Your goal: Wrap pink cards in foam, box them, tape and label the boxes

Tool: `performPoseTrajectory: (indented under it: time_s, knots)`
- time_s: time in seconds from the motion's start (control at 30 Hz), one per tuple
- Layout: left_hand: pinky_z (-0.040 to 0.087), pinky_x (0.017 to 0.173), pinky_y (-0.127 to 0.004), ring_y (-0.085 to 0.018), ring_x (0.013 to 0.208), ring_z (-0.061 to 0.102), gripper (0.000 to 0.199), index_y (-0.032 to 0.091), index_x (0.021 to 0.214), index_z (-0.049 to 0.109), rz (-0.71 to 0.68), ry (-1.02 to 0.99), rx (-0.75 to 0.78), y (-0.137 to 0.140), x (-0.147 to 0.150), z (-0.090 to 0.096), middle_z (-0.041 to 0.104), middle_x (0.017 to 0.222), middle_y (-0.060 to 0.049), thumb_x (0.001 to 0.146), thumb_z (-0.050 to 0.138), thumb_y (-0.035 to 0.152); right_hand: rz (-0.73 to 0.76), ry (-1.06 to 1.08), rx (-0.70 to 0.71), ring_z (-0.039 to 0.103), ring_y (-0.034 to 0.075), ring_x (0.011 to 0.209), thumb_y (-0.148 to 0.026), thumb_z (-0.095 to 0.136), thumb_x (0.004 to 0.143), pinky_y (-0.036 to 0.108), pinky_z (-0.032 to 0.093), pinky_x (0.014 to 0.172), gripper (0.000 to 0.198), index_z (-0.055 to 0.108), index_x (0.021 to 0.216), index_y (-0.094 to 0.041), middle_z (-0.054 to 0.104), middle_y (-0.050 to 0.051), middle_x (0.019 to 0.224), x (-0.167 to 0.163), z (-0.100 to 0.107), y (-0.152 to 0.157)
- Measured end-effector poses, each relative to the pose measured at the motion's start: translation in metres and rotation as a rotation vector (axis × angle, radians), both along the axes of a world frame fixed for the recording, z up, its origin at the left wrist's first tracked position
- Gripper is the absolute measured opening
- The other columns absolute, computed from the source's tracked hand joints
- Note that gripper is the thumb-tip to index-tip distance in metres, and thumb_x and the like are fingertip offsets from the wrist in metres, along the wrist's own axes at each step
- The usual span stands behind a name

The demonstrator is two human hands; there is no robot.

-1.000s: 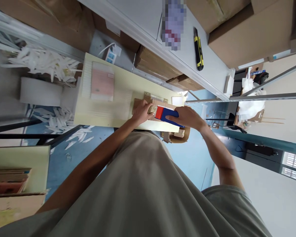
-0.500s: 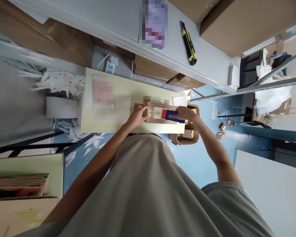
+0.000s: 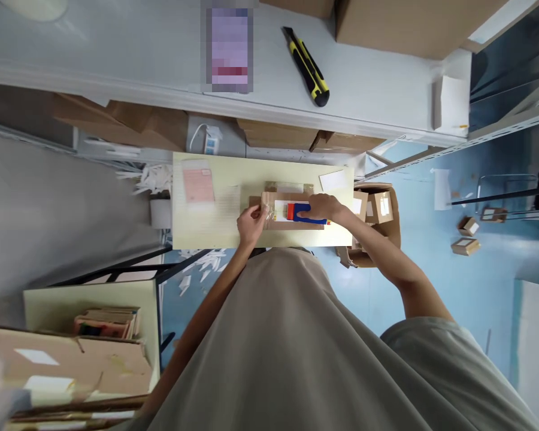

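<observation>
On the pale yellow table, a flat cardboard piece or box lies before me, with a white sheet or label on top and shiny clear tape at its left end. My left hand is closed at that end, thumb and fingers pinching the taped edge. My right hand is wrapped over a long blue-and-red object, held low over the white area with its red end facing left. The palm hides part of it, and its exact kind cannot be made out.
A yellow-black box cutter lies on the grey shelf above the table's far edge. A pink sheet is at the table's left. To the right, an open carton holds small boxes. White paper scraps litter the floor.
My view has shifted left and straightened. The left hand has turned at the cardboard's left end, its fingers closer together. The blue-and-red object has stayed over the cardboard in my right hand.
</observation>
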State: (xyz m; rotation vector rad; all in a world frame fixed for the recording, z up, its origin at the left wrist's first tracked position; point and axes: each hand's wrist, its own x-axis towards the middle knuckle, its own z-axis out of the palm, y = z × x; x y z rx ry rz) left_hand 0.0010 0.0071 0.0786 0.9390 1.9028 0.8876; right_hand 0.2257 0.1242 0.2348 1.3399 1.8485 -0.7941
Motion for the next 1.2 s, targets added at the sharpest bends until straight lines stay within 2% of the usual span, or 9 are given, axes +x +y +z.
performPoseTrajectory:
  time_s: [0.13,0.3,0.4,0.53,0.7,0.8,1.0,1.1,1.2]
  knots:
    - [0.063,0.102,-0.04,-0.028,0.101,0.082,0.03,0.019,0.109,0.088,0.051,0.178,0.0,0.002,0.011,0.004,0.086,0.107,-0.011,0.098,0.074,0.044,0.005,0.047,-0.009,0.078,0.038,0.125,-0.062,0.067,0.108,0.039,0.059,0.098,0.058,0.073,0.14,-0.013,0.081,0.023,0.135,0.004,-0.004,0.0]
    - [0.061,0.107,-0.041,-0.028,0.11,0.08,0.031,0.019,0.115,0.087,-0.014,0.346,-0.003,0.0,0.018,0.012,0.085,0.117,-0.013,0.104,0.066,0.039,0.01,0.137,-0.025,0.079,0.037,0.117,-0.06,0.068,0.108,0.039,0.058,0.093,0.05,0.078,0.127,-0.015,0.082,0.023,0.124,0.024,0.007,0.0]
    - [0.062,0.106,-0.042,-0.027,0.11,0.08,0.031,0.022,0.115,0.087,-0.048,0.414,-0.028,0.0,0.022,0.016,0.085,0.116,-0.011,0.107,0.063,0.04,-0.016,0.162,-0.059,0.08,0.034,0.103,-0.061,0.068,0.108,0.037,0.056,0.085,0.048,0.078,0.12,-0.016,0.083,0.019,0.108,0.059,0.023,0.002]
    - [0.062,0.104,-0.04,-0.027,0.11,0.079,0.034,0.022,0.115,0.086,-0.065,0.458,-0.04,0.001,0.026,0.02,0.085,0.114,-0.011,0.108,0.06,0.043,-0.043,0.103,-0.107,0.077,0.032,0.084,-0.07,0.067,0.106,0.038,0.05,0.076,0.057,0.079,0.097,-0.016,0.078,0.017,0.084,0.129,0.045,0.005]
    - [0.061,0.102,-0.039,-0.027,0.111,0.079,0.035,0.021,0.114,0.086,-0.079,0.483,-0.064,0.002,0.031,0.023,0.084,0.114,-0.012,0.108,0.059,0.043,-0.103,0.018,-0.13,0.074,0.031,0.076,-0.076,0.063,0.105,0.041,0.048,0.072,0.064,0.077,0.085,-0.018,0.075,0.016,0.078,0.186,0.054,0.007]
    - [0.061,0.101,-0.038,-0.027,0.107,0.079,0.034,0.02,0.115,0.086,-0.073,0.476,-0.073,0.003,0.033,0.024,0.085,0.113,-0.013,0.107,0.061,0.042,-0.092,-0.013,-0.105,0.077,0.035,0.085,-0.074,0.064,0.106,0.041,0.051,0.076,0.062,0.08,0.094,-0.015,0.078,0.019,0.084,0.185,0.039,0.008]
    - [0.06,0.103,-0.041,-0.028,0.103,0.079,0.035,0.018,0.116,0.085,-0.05,0.436,-0.096,0.005,0.033,0.025,0.085,0.116,-0.015,0.104,0.063,0.042,-0.066,-0.048,-0.024,0.079,0.04,0.115,-0.056,0.063,0.111,0.039,0.054,0.087,0.054,0.079,0.126,-0.007,0.082,0.027,0.115,0.153,-0.006,-0.002]
    - [0.061,0.104,-0.041,-0.028,0.105,0.08,0.035,0.02,0.115,0.084,-0.035,0.414,-0.113,0.006,0.032,0.023,0.086,0.12,-0.014,0.103,0.063,0.045,-0.052,-0.046,0.024,0.078,0.039,0.119,-0.051,0.059,0.113,0.038,0.053,0.087,0.05,0.078,0.13,-0.008,0.081,0.028,0.124,0.141,-0.018,-0.012]
    - [0.062,0.104,-0.041,-0.027,0.104,0.081,0.034,0.02,0.113,0.083,-0.008,0.382,-0.13,0.008,0.031,0.019,0.086,0.12,-0.013,0.101,0.065,0.046,-0.037,-0.034,0.09,0.079,0.038,0.115,-0.046,0.061,0.112,0.037,0.052,0.083,0.043,0.08,0.125,-0.01,0.082,0.027,0.121,0.132,-0.021,-0.02]
